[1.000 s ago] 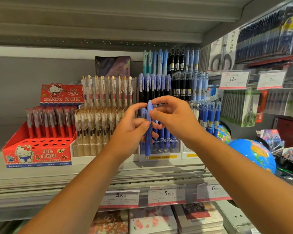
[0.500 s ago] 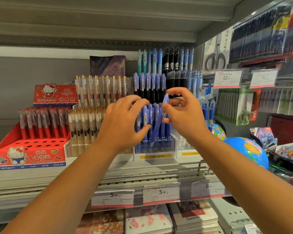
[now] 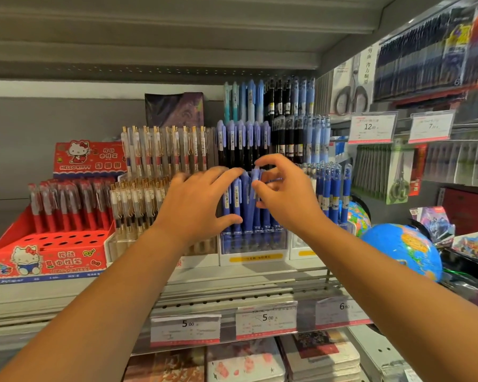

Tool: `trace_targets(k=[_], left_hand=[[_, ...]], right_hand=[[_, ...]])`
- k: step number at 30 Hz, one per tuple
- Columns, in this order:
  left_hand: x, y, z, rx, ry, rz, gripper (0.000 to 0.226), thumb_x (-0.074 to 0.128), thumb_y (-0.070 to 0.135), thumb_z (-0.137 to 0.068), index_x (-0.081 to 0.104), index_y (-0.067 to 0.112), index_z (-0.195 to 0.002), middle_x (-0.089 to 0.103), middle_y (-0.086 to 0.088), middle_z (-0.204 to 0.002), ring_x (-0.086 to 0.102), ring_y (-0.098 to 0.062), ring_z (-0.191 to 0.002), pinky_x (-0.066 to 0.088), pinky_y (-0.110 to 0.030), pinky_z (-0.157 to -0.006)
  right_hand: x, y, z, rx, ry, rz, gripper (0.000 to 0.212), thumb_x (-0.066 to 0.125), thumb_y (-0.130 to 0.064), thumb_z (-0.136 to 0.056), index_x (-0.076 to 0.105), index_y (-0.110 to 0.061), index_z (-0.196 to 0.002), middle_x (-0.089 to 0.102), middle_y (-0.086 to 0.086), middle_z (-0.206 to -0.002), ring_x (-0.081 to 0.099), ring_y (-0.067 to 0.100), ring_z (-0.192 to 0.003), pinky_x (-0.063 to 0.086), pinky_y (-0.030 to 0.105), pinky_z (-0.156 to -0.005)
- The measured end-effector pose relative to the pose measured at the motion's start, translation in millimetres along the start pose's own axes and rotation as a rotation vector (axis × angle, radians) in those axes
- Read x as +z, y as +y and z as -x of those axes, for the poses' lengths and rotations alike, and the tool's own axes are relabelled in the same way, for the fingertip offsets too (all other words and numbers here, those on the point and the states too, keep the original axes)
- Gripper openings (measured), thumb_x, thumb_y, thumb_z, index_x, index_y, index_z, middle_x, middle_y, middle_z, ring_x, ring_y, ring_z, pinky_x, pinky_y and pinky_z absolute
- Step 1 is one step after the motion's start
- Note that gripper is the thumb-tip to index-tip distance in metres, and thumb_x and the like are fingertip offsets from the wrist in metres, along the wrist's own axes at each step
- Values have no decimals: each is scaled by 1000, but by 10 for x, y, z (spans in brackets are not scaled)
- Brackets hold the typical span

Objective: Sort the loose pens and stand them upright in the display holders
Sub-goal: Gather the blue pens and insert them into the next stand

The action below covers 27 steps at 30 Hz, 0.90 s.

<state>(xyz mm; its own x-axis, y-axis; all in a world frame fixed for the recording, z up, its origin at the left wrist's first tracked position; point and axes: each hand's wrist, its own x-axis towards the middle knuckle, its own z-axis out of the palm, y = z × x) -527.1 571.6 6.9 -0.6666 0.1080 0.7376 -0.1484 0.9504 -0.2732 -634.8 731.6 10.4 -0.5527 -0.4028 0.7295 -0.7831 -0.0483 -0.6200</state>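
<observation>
A blue pen [image 3: 254, 186] stands nearly upright among the other blue pens in the clear display holder [image 3: 253, 245] at the shelf's middle. My right hand [image 3: 283, 197] pinches its top between thumb and forefinger. My left hand [image 3: 198, 201] is spread wide, its fingertips touching the tops of the blue pens on the holder's left side and its thumb against their barrels. The holder's lower pen tips show through the clear front.
A red Hello Kitty pen box [image 3: 49, 255] with empty holes sits at left, a clear holder of gold-clip pens [image 3: 138, 205] beside it. More blue pens [image 3: 333, 194] stand at right, near a globe [image 3: 403, 248]. Price tags [image 3: 265, 318] line the shelf edge.
The blue pen, held free in front of the display by both hands, has gone down into the blue-pen holder. My left hand let go of it and spread over the neighbouring pens.
</observation>
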Motion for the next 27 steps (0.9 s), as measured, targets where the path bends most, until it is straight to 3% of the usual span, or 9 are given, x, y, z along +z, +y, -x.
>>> trace_targets(k=[4, 14, 17, 22, 25, 27], left_hand=[[18, 10, 15, -24, 11, 1, 95, 69, 67, -74, 34, 24, -150, 52, 0, -144, 58, -24, -122, 42, -50, -95], [42, 18, 21, -32, 29, -4, 92, 67, 69, -74, 36, 25, -149, 53, 1, -144, 59, -24, -121, 41, -48, -96], [42, 20, 26, -39, 13, -5, 93, 66, 71, -73, 35, 27, -149, 51, 3, -145, 57, -22, -123, 39, -47, -97], [10, 42, 4, -45, 17, 4, 95, 71, 71, -68, 40, 26, -145, 55, 3, -140, 57, -23, -121, 37, -49, -99], [-20, 37, -16, -39, 32, -24, 97, 72, 74, -63, 45, 25, -141, 59, 0, -135, 55, -28, -125, 36, -59, -103], [-33, 52, -37, -86, -24, -36, 102, 66, 81, -62, 38, 29, -146, 54, 1, -141, 48, -29, -132, 33, -61, -105]], right_hand=[[74, 17, 34, -33, -48, 102, 28, 64, -15, -94, 58, -27, -118, 60, -2, -87, 65, 25, -69, 59, 44, -65], [45, -4, 67, -74, -113, 241, 35, 65, -19, -94, 54, -28, -125, 58, -7, -77, 59, 6, -66, 50, 20, -61], [22, 14, 88, -60, -123, 243, 39, 66, -19, -94, 52, -31, -128, 60, -8, -75, 62, 6, -69, 56, 27, -66], [60, 57, 162, -151, -60, 439, 51, 68, -25, -91, 48, -29, -139, 56, -6, -102, 56, 14, -95, 53, 36, -82], [16, 91, 177, -241, 63, 548, 63, 70, -37, -87, 45, -23, -143, 46, 1, -133, 39, 18, -123, 40, 30, -99], [-12, 113, 159, -222, 38, 568, 74, 70, -42, -86, 37, -21, -149, 34, 3, -151, 28, 19, -139, 29, 30, -109]])
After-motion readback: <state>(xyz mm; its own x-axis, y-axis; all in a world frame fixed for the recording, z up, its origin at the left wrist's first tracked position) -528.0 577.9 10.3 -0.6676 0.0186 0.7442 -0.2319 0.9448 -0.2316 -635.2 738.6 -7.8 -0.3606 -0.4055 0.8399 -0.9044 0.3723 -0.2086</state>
